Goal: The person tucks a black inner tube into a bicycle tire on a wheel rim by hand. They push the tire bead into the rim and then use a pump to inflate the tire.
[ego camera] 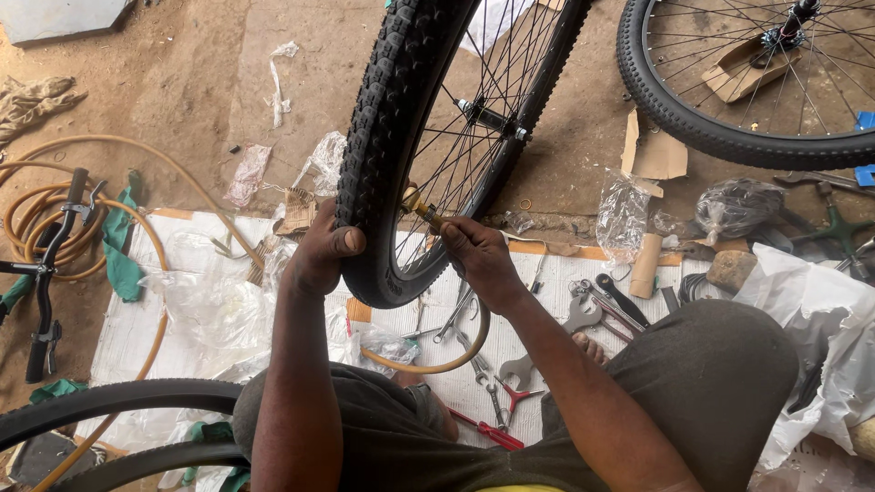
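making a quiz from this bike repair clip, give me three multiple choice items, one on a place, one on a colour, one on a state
1. Where is the left hand?
A. on the knobby tyre of the upright wheel
B. on the handlebar
C. on the spanners

2. What colour is the coiled hose at the left?
A. blue
B. tan-yellow
C. red

3. What is the right hand doing?
A. lying flat and open on the white sheet
B. pinching a brass hose fitting at the inner rim
C. holding the red-handled pliers

Answers:
1 A, its fingers and thumb wrap the tread.
2 B, the loops look tan-yellow against the dirt floor.
3 B, the fingers are closed on the fitting inside the rim; the red-handled pliers lie untouched on the white sheet.
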